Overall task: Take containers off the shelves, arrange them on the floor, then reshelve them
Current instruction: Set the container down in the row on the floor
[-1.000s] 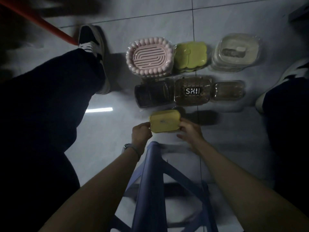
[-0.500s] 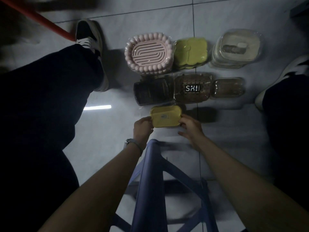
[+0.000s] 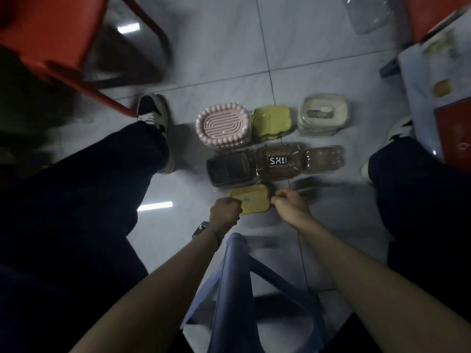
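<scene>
Both hands on the yellow container, low over the floor.
The left hand and right hand pinch the yellow container at its ends, just before the row of dark containers.
</scene>
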A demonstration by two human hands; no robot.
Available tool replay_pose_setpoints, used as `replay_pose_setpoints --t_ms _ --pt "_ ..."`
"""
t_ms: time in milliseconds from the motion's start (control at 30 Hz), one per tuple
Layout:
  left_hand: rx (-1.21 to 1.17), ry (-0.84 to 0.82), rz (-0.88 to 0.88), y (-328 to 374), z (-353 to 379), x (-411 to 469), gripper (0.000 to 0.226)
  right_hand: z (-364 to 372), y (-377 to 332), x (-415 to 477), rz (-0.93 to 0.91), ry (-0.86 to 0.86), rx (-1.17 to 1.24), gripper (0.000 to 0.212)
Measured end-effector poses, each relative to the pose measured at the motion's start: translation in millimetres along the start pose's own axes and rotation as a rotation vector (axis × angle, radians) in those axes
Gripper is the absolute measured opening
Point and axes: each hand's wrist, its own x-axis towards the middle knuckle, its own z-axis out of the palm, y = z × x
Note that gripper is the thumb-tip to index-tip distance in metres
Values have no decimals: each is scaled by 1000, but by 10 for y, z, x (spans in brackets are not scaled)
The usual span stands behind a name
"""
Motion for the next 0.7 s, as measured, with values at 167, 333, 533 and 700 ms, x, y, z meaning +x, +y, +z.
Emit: replay_pose_setpoints --t_ms 167,333,533,700 --pt "192 3 199 315 -1 -331 34 -277 -281 -361 -117 -37 -198 41" --pt "331 29 369 801 -126 -780 34 -693 -617 -819 -234 -11 -265 56" --pt "453 82 573 1249 -322 -1328 24 -1142 -856 -1405 -372 52 -417 31" --pt "629 120 704 1609 -433 -1787 24 -1603 -1015 -1953 -468 168 -484 47"
